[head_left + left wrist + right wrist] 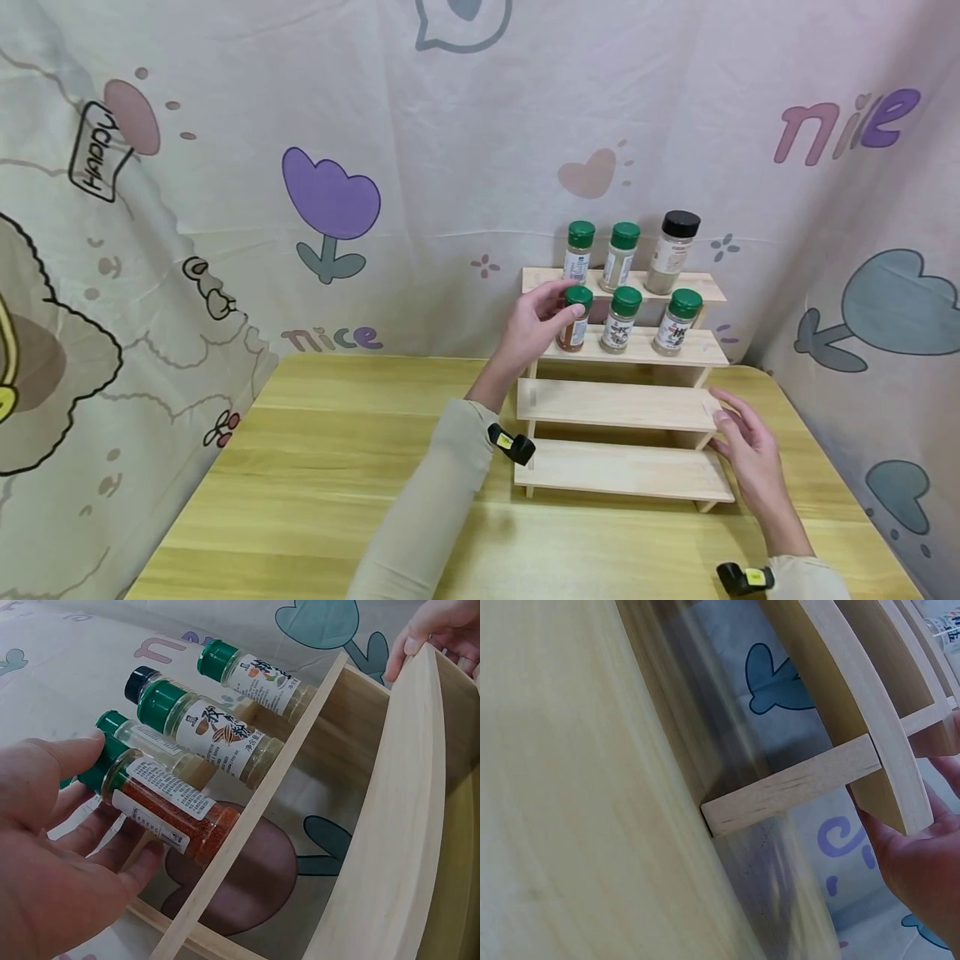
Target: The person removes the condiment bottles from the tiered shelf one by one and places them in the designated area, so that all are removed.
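Jar of red spice (574, 333): stands at the left end of the second shelf from the top (641, 347), toward 11 o'clock from the middle of the wooden rack (622, 471), with 12 away from the person.
Jar's long axis: upright in the head view, green cap pointing up and base down at the shelf board; in the left wrist view it slants, cap toward 10 o'clock, base toward 4.
Left hand (534, 329): comes in from 8 o'clock and holds the jar at its cap and upper body; thumb and fingers stand about a jar's width apart, thumb against the cap, fingers curled along the far side.
Right hand (753, 458): at 4 o'clock from the rack's middle, gripping the right end of the second shelf from the bottom (615, 400), digits above and below the board.
Rack's long axis: runs from 9 to 3 o'clock, its four shelves climbing toward 12.
Same-shelf neighbours: a middle green-capped jar (617, 332) and a right green-capped jar (672, 332), both upright, toward 3 o'clock from the red one.
Top shelf: two more green-capped jars (618, 262) toward 12 and 1 o'clock from the red jar, and a taller black-capped jar (670, 258) toward 2.
Table (315, 483): pale wood, beneath the rack.
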Action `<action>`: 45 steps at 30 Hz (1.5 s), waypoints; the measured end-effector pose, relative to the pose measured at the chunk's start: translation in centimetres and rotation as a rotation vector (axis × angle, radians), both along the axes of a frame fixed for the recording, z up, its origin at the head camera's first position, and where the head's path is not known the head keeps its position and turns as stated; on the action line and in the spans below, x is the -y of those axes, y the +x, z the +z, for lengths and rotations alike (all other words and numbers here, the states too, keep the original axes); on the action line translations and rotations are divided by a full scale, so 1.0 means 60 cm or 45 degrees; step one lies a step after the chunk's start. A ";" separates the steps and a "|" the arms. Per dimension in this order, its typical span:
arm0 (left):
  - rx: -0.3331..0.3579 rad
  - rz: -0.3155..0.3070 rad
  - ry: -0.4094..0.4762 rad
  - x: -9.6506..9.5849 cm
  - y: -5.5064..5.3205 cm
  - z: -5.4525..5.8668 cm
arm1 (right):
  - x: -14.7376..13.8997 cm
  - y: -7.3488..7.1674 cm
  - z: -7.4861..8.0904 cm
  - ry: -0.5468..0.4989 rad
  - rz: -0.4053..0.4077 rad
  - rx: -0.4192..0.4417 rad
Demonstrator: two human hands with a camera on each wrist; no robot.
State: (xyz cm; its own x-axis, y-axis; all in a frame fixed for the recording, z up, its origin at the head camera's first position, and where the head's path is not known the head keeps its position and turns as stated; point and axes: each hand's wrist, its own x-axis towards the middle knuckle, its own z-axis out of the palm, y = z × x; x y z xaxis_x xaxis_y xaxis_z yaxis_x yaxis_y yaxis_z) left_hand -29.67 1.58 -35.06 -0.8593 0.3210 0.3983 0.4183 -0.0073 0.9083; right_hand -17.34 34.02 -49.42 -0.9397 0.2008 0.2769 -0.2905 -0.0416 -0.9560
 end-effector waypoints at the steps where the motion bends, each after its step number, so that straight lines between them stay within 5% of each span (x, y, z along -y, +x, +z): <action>1: 0.012 -0.008 -0.002 0.001 0.000 0.001 | 0.000 -0.001 0.000 0.004 -0.001 0.002; 14: 0.077 -0.017 0.047 0.025 -0.003 -0.001 | 0.007 -0.004 -0.002 -0.001 0.003 0.002; 31: 0.044 0.018 0.164 0.108 0.044 -0.007 | 0.003 -0.001 0.000 -0.011 0.019 0.014; 45: 0.101 0.173 0.139 0.165 0.078 -0.058 | -0.003 -0.001 -0.001 -0.027 0.037 0.003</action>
